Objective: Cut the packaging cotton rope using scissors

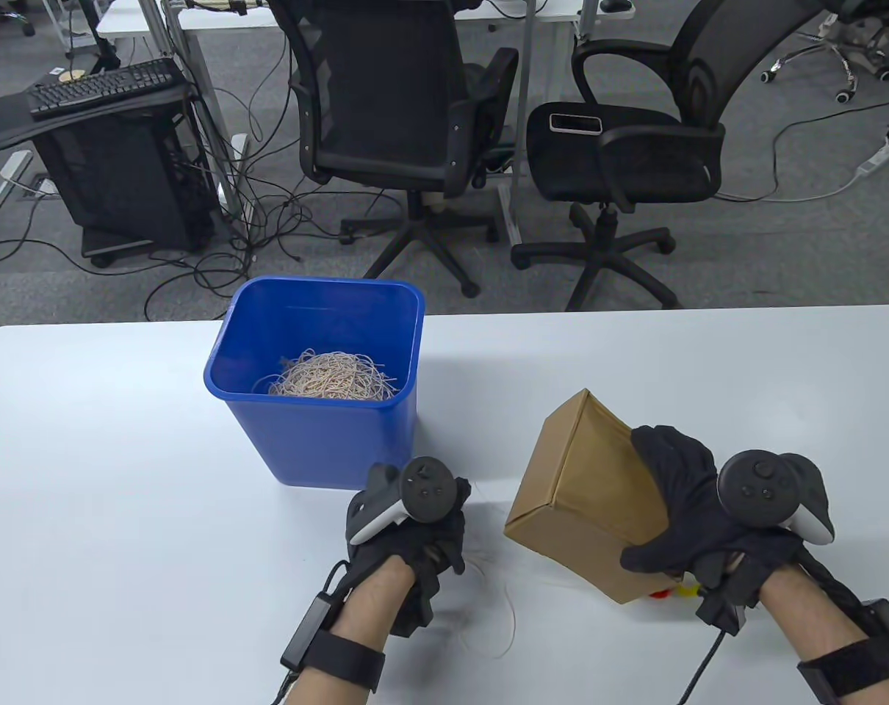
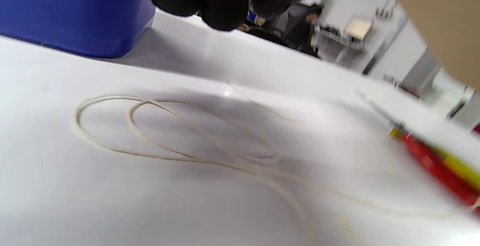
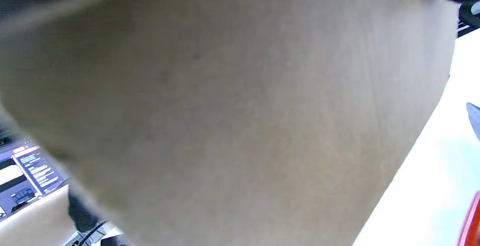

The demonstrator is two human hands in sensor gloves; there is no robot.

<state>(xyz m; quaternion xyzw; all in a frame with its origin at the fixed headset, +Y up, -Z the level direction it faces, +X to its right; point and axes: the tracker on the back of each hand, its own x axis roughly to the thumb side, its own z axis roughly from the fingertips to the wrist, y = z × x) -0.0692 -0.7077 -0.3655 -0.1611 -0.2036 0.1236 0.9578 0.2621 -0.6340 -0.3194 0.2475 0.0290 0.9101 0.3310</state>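
Nearest, loose rope (image 2: 180,141) lies looped on the table (image 1: 121,440), apparently already cut free. The left hand (image 1: 408,543) pinches a strand; the right hand (image 1: 679,507) grips the tilted box (image 1: 584,485), scissors (image 2: 435,159) beneath. Farther off, the bin (image 1: 327,440) holds earlier offcuts; binning looks left.
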